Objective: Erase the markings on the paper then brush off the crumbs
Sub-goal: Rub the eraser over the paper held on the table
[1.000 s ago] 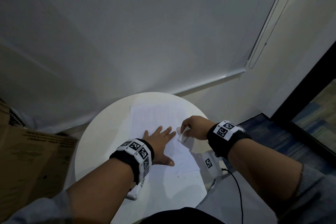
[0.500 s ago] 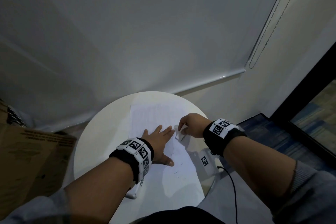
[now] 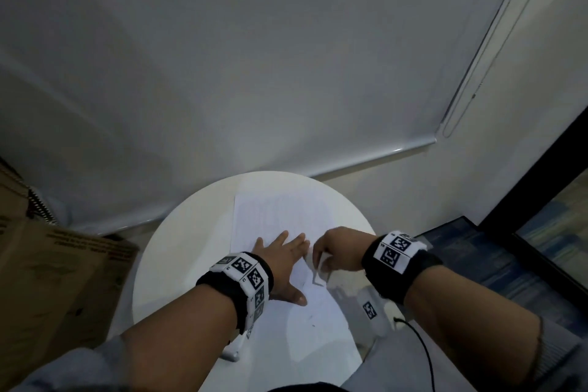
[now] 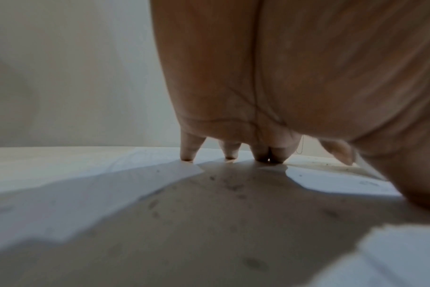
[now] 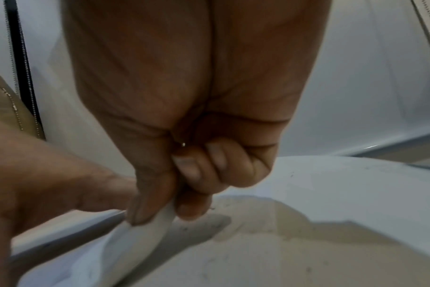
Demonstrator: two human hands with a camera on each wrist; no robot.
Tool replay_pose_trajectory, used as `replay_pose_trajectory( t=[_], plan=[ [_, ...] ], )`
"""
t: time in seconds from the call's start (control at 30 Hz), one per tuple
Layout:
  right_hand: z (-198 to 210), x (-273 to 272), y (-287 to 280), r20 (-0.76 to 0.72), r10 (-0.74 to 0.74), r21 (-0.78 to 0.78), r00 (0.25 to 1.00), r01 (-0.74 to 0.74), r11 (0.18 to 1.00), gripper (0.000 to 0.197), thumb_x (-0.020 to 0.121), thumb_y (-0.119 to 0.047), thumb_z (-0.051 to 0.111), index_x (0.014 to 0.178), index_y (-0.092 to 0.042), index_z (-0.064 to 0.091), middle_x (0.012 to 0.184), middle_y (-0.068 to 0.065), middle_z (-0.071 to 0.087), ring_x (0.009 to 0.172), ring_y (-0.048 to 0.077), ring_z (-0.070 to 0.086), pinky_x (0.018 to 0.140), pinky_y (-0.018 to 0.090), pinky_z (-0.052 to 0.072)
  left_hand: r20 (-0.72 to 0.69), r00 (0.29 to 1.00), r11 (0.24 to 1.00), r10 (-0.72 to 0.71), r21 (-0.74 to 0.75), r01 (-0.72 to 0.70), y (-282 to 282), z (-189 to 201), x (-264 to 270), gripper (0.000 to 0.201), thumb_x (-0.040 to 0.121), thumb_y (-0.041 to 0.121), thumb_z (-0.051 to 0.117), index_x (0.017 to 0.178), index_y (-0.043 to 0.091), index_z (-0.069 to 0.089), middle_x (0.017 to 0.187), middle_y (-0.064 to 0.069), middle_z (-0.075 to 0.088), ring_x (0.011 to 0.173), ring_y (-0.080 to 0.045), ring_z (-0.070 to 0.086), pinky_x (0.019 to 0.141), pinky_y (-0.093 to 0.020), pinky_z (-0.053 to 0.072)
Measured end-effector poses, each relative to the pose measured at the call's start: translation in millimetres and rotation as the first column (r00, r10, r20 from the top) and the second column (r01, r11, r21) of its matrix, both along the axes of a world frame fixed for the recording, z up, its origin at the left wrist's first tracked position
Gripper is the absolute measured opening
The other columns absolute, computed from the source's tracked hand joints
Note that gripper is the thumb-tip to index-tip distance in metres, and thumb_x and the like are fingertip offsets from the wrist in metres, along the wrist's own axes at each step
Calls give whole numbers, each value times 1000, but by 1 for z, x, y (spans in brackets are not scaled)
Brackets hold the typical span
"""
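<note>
A white paper (image 3: 273, 213) lies on a round white table (image 3: 178, 248). My left hand (image 3: 283, 261) rests flat on the paper with straight, spread fingers (image 4: 188, 153) pressing it down. Just to the right, my right hand (image 3: 337, 251) pinches the paper's raised right edge (image 5: 157, 223) between thumb and forefinger, so the edge curls up off the table. Dark eraser crumbs (image 5: 204, 227) speckle the bare table under the lifted edge. More crumbs (image 4: 233, 187) lie in the shadow under my left palm. A few faint marks (image 3: 310, 318) show on the near part of the paper.
A white pen-like stick (image 3: 234, 356) lies at the table's near edge under my left forearm. A cardboard box (image 3: 47, 280) stands to the left. A black cable (image 3: 423, 356) hangs at the right. A lowered roller blind (image 3: 286, 57) fills the wall behind.
My right hand has shifted slightly toward the left hand while keeping its pinch on the white edge. The left hand has stayed flat on the paper.
</note>
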State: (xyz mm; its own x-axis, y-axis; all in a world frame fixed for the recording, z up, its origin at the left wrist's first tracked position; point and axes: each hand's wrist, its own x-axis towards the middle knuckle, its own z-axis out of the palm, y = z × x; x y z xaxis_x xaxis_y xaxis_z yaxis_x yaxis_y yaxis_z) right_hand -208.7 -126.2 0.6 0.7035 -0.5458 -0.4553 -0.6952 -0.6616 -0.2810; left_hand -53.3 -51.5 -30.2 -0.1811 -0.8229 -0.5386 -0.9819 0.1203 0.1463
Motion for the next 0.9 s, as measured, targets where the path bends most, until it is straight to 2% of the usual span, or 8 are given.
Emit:
replay_pose_trajectory(
  t=[0.1,0.2,0.37,0.5,0.57,0.7,0.83,0.9],
  plan=[
    [3,-6,-9,89,-132,-73,987,138,988,21,88,-17,63,108,-16,68,108,5,62,104,20,54,76,18,31,-6,1000,1000,-1,-2,1,0,1,0,109,83,61,64,155,26,-10,162,11,-16,149,-18,-16,118,-57,-1],
    [3,-5,1,-3,-45,17,999,46,999,20,87,-16,64,106,-18,69,90,-1,59,86,15,50,73,21,34,-17,1000,1000,2,-3,-3,1,1,2,110,82,61,65,155,26,-10,162,12,-16,149,-17,-15,118,-57,0],
    [4,-6,-7,68,-121,-82,990,126,989,20,87,-18,63,107,-17,68,107,5,63,97,19,54,76,20,34,-11,1000,1000,1,7,-1,0,0,1,111,82,61,65,155,26,-10,161,12,-17,149,-17,-16,119,-57,0],
    [2,-6,2,4,-60,8,998,60,998,20,86,-19,65,106,-19,69,86,-5,58,90,17,53,74,21,35,-12,1000,1000,3,-1,-3,1,0,2,111,82,62,65,155,26,-10,162,12,-17,149,-17,-15,119,-57,0],
    [-1,-4,10,-26,-11,53,1000,13,999,20,86,-20,65,105,-19,69,93,0,63,87,15,53,76,21,37,-11,1000,1000,-2,1,2,0,0,2,111,82,62,65,155,26,-10,161,12,-17,149,-17,-16,119,-57,0],
    [2,-8,-5,92,-184,-72,979,191,979,21,87,-18,63,107,-17,68,110,6,63,104,20,55,78,20,34,-11,1000,1000,-4,0,4,1,-1,3,111,82,62,65,155,25,-10,161,12,-17,149,-17,-16,118,-58,0],
    [2,-7,5,-33,-28,30,999,29,999,21,86,-18,65,106,-18,69,107,4,66,91,15,53,77,21,36,-11,1000,1000,-5,-10,5,1,-1,2,111,82,62,65,155,26,-10,161,12,-17,149,-17,-15,119,-57,0],
    [1,-8,2,4,-72,-7,997,72,997,21,87,-17,64,108,-18,68,109,4,65,97,17,54,77,20,35,-16,1000,1000,-8,-6,8,1,-1,3,111,82,62,64,155,25,-10,161,12,-17,149,-17,-15,119,-57,0]
  ],
)
